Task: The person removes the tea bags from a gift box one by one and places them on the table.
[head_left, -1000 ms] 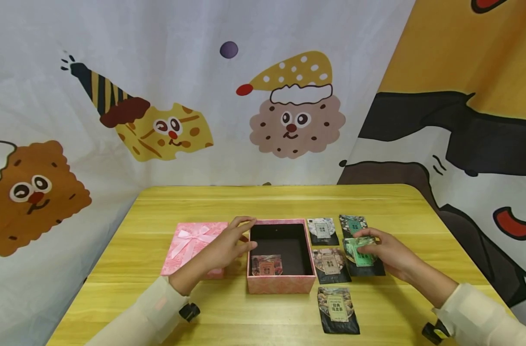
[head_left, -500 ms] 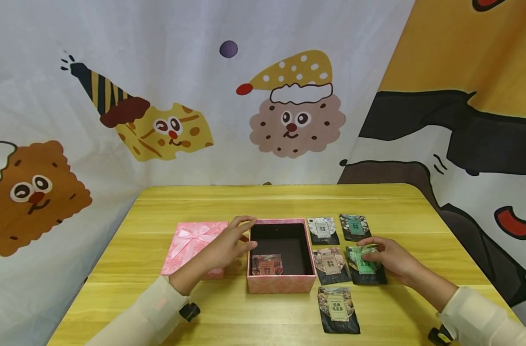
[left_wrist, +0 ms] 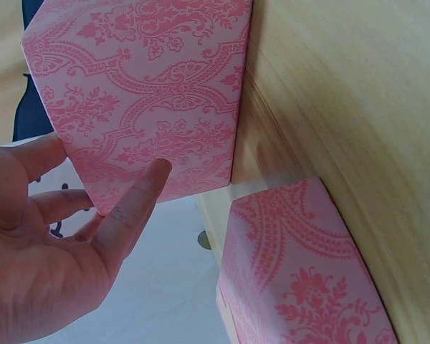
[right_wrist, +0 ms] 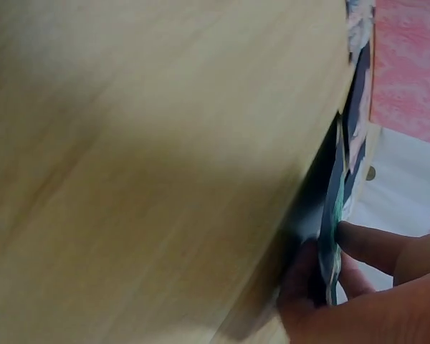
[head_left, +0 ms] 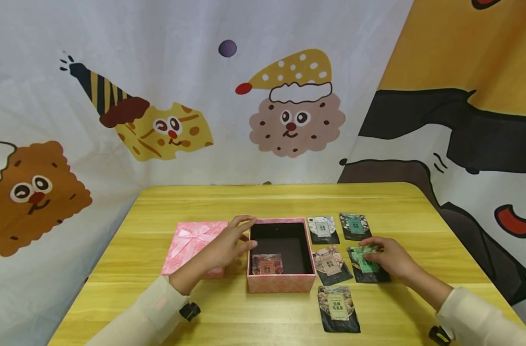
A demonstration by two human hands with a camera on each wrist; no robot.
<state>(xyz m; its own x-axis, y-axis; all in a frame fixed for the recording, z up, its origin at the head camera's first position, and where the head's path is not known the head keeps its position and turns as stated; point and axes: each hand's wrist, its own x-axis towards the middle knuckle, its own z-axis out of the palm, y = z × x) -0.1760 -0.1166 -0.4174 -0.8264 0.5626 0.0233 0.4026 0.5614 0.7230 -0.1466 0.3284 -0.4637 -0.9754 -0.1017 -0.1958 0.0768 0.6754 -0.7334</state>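
Note:
My right hand [head_left: 392,259] pinches a black tea packet with a green label [head_left: 366,263] at its right edge, thumb on top and a finger beneath. In the right wrist view that tea packet [right_wrist: 333,201] is seen nearly edge-on, tilted off the table. My left hand [head_left: 228,245] rests at the left side of an open pink box [head_left: 282,283], fingertips at its rim. In the left wrist view one finger lies along the box's patterned wall [left_wrist: 150,86]. A red-labelled tea packet [head_left: 267,264] lies inside the box.
Several other tea packets lie right of the box: white [head_left: 323,229], teal [head_left: 355,226], pinkish-brown [head_left: 332,265] and yellow-labelled [head_left: 338,308]. The pink lid with a bow [head_left: 193,242] sits left of the box on the wooden table [head_left: 245,204]. A cartoon curtain [head_left: 193,48] hangs behind.
My right hand has drawn the green-labelled tea packet slightly right and nearer me, away from the teal one it partly covered. My left hand has stayed on the box.

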